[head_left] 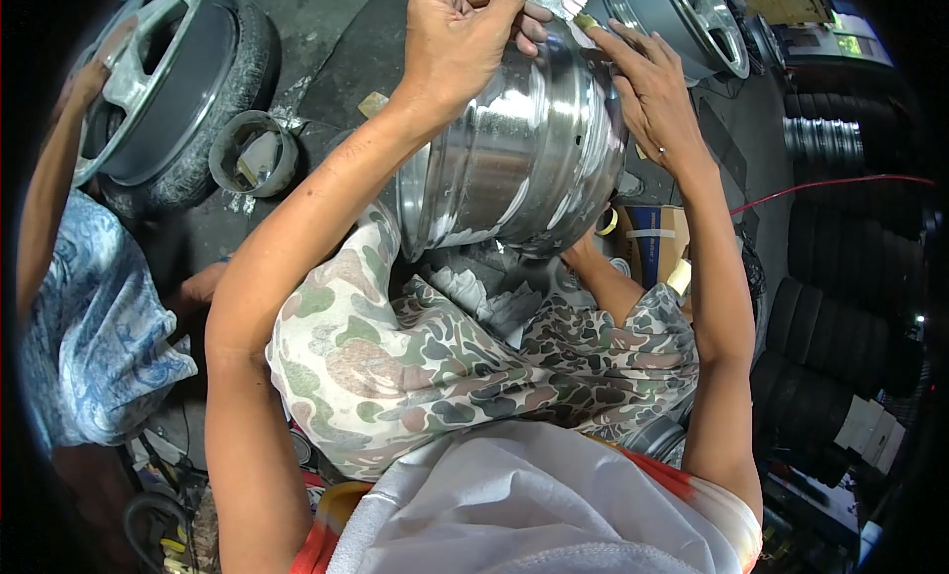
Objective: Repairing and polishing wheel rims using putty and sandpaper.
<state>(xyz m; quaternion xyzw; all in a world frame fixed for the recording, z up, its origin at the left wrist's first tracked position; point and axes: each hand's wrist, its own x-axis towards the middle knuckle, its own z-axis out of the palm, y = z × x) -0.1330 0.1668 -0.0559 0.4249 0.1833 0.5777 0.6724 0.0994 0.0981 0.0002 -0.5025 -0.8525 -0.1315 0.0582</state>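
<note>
Bare alloy rim (pixel 514 159) on lap, between knees | left hand (pixel 465 40) gripping upper lip, fingers curled | right hand (pixel 647 99) flat, pressing masking tape (pixel 585 22) along edge | step: masking rim edge; next likely calls for smoothing tape further round.

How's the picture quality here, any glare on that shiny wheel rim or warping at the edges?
Head view: bright glare streaks across the polished rim between the left hand and right hand; fisheye bending curves the stacked tyres at right; corners are black; the centre is sharp.
</note>
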